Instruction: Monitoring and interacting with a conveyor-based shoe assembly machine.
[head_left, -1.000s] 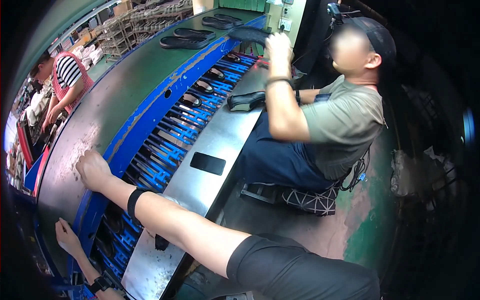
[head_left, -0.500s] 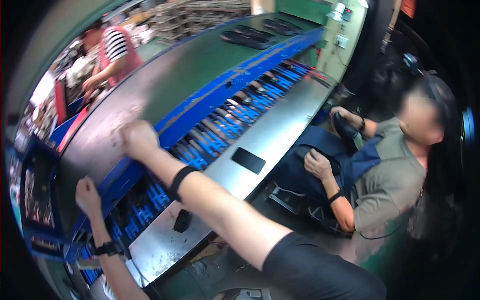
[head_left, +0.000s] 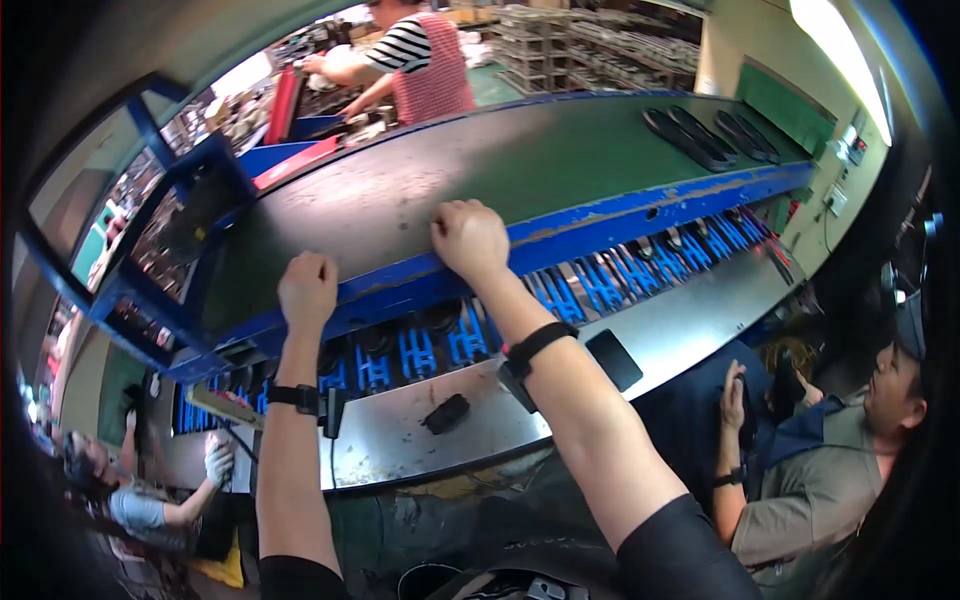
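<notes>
My left hand point(head_left: 308, 290) is curled closed at the near blue edge of a long conveyor with a dark green belt point(head_left: 570, 140). Farther right, my right hand point(head_left: 472, 238) is also closed, its knuckles up, over the same edge. I see nothing held in either. Dark shoe soles point(head_left: 690, 138) lie in pairs toward the belt's far right end. Below my hands, a row of blue racks point(head_left: 468, 335) runs under the conveyor, with dark items in some of them.
A metal shelf point(head_left: 690, 335) along the near side carries a black phone-like slab point(head_left: 613, 362) and a crumpled black piece point(head_left: 446, 413). Co-workers sit at right point(head_left: 820, 480) and lower left point(head_left: 150, 505); another stands beyond the belt point(head_left: 430, 65). A blue frame point(head_left: 150, 240) rises at left.
My view has swung and levelled, so the belt and soles sit farther right in the picture. Both my hands stay closed at the conveyor edge. A co-worker at lower left has come into view.
</notes>
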